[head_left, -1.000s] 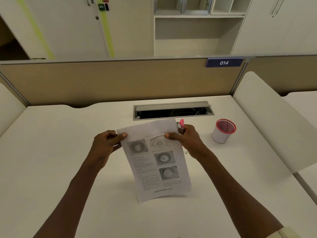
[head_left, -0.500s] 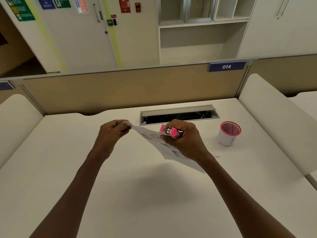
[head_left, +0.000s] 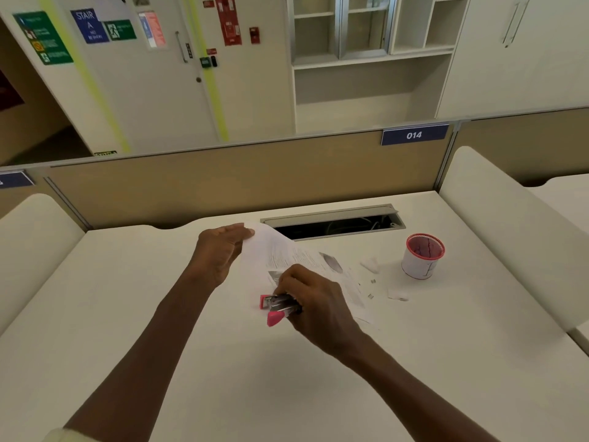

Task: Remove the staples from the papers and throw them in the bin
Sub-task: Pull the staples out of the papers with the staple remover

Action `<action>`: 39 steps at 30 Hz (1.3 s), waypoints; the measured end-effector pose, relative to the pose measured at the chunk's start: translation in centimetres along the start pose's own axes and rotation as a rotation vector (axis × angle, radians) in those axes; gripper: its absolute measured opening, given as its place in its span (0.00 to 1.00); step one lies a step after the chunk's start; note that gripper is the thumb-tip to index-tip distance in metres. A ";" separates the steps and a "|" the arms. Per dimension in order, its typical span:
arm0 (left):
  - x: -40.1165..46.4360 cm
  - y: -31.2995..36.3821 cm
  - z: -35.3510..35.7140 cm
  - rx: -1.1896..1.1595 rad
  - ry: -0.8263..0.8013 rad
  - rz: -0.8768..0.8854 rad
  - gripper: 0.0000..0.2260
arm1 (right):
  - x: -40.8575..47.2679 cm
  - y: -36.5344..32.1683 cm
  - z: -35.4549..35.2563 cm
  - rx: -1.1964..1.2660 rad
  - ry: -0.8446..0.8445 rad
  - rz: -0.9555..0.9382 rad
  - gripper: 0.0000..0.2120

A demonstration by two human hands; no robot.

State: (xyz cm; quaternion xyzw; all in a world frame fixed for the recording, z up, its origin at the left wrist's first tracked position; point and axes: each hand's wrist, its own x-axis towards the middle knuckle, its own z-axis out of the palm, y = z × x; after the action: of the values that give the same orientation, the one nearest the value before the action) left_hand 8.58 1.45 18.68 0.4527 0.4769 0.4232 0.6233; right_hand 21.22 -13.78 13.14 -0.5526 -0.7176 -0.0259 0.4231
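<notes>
Two hands busy: left hand (head_left: 223,250) pinches papers (head_left: 287,253) corner; right hand (head_left: 314,301) grips stapler (head_left: 275,307). Papers thin, floppy, tearable; hold near staple. Bin (head_left: 421,260) right of papers.

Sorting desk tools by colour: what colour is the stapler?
Pink with silver metal, the stapler shows best in the head view.

An office: numbered desk partition (head_left: 414,134), cable tray (head_left: 331,218), wall shelving (head_left: 366,59).

Matt paper sheet (head_left: 287,256), glossy pink plastic-and-metal stapler (head_left: 276,309)
</notes>
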 end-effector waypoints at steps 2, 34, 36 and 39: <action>-0.1 0.3 0.2 0.060 -0.037 0.006 0.07 | 0.0 -0.2 0.5 -0.026 -0.003 0.001 0.08; -5.9 6.6 0.8 0.509 -0.353 0.348 0.08 | 7.9 -0.5 -6.9 0.826 0.205 0.568 0.18; -6.4 7.3 0.8 0.497 -0.365 0.334 0.08 | 8.1 -1.1 -7.1 0.938 0.235 0.628 0.17; -7.1 8.2 0.5 0.499 -0.412 0.292 0.11 | 8.5 -1.8 -7.5 1.039 0.249 0.644 0.18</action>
State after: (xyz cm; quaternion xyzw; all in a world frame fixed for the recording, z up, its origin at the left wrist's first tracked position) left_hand 6.93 -3.57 28.23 0.7302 0.3602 0.2782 0.5095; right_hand 23.83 -11.68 24.13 -0.4562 -0.3791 0.3913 0.7036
